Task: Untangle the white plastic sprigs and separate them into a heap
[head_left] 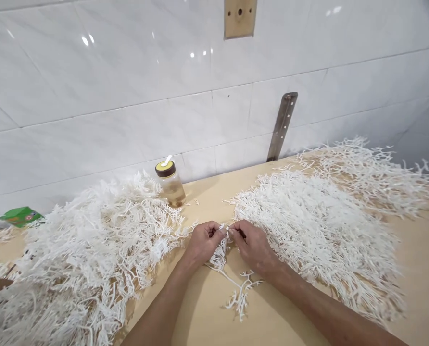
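My left hand (206, 241) is closed, thumb and fingers pinching a white branched plastic sprig (219, 254). Close beside it, my right hand (252, 245) pinches at the same spot, its fingertips on the top end of the white piece. Below the hands the sprig's thin stems hang down, and one forked branch (240, 293) lies toward me on the table. The exact grip between the fingertips is too small to make out.
A big heap of white sprigs (102, 230) lies on the left, another pile (315, 221) on the right, with looser sprigs (373, 173) behind it. At the back stand a lidded jar (173, 187) of liquid and a metal bracket (283, 126). A green box (21, 216) sits far left.
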A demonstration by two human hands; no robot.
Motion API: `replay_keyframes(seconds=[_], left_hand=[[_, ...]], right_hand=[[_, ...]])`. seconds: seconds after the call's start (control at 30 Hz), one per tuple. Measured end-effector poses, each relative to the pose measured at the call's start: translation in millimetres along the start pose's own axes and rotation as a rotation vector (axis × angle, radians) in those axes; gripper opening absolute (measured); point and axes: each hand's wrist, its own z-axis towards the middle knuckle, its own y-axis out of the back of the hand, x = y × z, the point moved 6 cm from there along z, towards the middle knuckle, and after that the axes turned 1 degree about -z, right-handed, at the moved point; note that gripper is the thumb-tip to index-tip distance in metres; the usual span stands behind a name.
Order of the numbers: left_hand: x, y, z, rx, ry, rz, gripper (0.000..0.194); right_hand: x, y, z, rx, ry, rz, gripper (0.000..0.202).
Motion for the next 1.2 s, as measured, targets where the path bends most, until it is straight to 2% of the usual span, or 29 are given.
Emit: replay_keyframes(seconds=[0.3,0.5,0.6,0.67,0.77,0.9,0.97,1.07,1.2], left_hand=[[-5.2,-2.3,-2.1,0.009,-0.027,0.047,0.036],[-3.0,-4.4,-3.8,0.021,-0.044,-0.034,0.042],[0.6,-1.8,-1.4,-0.055,-0.047,-0.084,0.044],[3.5,-2.1,-0.1,-0.068,-0.048,-0.1,0.044],[6.3,-1.7,0.3,-0.089,-0.053,-0.126,0.043],[7.0,-1.8,-0.2,-0.092,-0.038,-0.137,0.041],[5.5,-2.0,-0.5,-0.089,-0.038,-0.144,0.041],[2.7,-1.8,-1.3,-0.091,-0.039,-0.153,0.041],[1.6,-1.5,-1.5,-0.099,-0.042,-0.137,0.04]], right_hand=[[-0.9,-0.5,2.8,0.012,0.045,-0.06,0.02],[-10.9,1.1,6.7,-0.125,-0.135,-0.18,0.018],[-13.0,2.0,5.6,-0.124,-0.155,-0.045,0.015],[-18.7,2.6,3.0,-0.121,-0.227,0.091,0.014],[-24.7,11.3,0.3,-0.21,-0.29,0.163,0.018],[-13.8,30.0,2.2,-0.337,-0.173,0.023,0.024],[-3.3,33.3,2.7,-0.321,-0.086,-0.031,0.025],[10.3,27.1,0.3,-0.221,0.021,-0.003,0.025],[12.5,10.8,-3.4,-0.077,0.024,0.083,0.021]])
